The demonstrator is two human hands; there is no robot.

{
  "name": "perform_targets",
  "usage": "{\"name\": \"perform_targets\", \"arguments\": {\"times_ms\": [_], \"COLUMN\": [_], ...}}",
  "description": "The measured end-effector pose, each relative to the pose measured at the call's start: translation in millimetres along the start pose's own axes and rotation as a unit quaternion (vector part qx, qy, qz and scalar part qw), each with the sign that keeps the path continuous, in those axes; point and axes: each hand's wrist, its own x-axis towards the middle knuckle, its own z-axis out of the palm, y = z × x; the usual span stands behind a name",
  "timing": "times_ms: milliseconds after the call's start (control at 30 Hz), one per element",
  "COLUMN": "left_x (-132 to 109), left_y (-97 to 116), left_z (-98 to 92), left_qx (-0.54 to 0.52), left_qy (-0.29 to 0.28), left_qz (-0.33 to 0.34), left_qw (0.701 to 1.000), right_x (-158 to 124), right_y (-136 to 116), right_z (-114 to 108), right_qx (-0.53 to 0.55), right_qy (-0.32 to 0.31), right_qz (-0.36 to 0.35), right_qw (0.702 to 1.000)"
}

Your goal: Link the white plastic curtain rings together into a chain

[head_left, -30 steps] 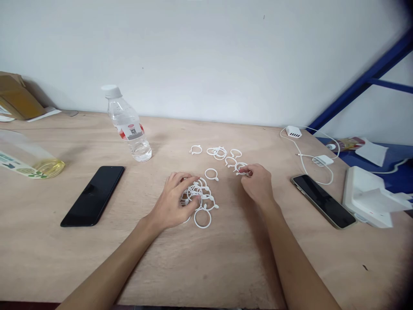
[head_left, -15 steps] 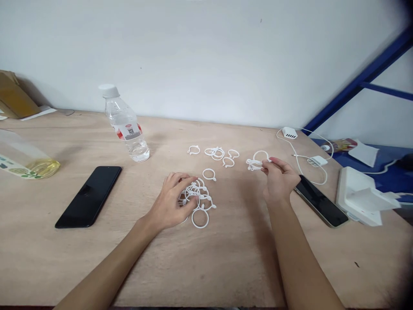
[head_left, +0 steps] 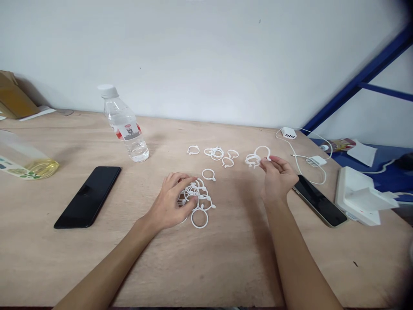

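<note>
My right hand (head_left: 279, 174) pinches a white curtain ring (head_left: 263, 147) between thumb and fingers, above the right side of the table. Right beside it are a few more white rings (head_left: 252, 160); whether these hang from my fingers or rest on the wood, I cannot tell. My left hand (head_left: 171, 200) lies against a pile of white curtain rings (head_left: 195, 191), its thumb and forefinger apart at the pile's edge. Behind the pile lies a single ring (head_left: 208, 174). Farther back is a loose group of rings (head_left: 217, 153), with one ring (head_left: 193, 150) to its left.
A water bottle (head_left: 127, 129) stands back left, near a black phone (head_left: 88, 197). At far left is a clear container with yellow liquid (head_left: 41, 168). On the right are another phone (head_left: 319, 200), a white charger block (head_left: 358, 196), and cables with a small white hub (head_left: 288, 133).
The ring in my right hand has turned more upright, and the rings beside it have shifted and rotated slightly. My left hand and the pile look unchanged.
</note>
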Motion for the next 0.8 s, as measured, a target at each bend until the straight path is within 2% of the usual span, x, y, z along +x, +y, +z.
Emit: {"name": "perform_targets", "arguments": {"times_ms": [133,200,467,667,800], "left_x": [0.1,0.2,0.1,0.1,0.5], "left_y": [0.4,0.4,-1.0,0.0,0.0], "left_z": [0.0,0.0,0.7,0.7,0.0], "left_qx": [0.000,0.000,0.002,0.002,-0.001], "left_qy": [-0.007,-0.006,0.002,-0.001,-0.003], "left_qz": [-0.001,-0.001,0.003,0.002,-0.003], "left_qw": [1.000,1.000,1.000,1.000,1.000], "right_x": [5.9,7.7,8.1,6.2,3.1], "right_y": [18.3,25.0,19.2,13.3,8.9], "right_z": [-4.4,-6.0,-2.8,-3.8,-2.3], "right_qx": [-0.102,-0.120,-0.060,-0.071,-0.018], "right_qy": [-0.026,-0.030,-0.041,-0.016,-0.059], "right_qz": [0.050,0.054,0.083,0.075,0.092], "right_qw": [0.993,0.991,0.994,0.994,0.994]}}
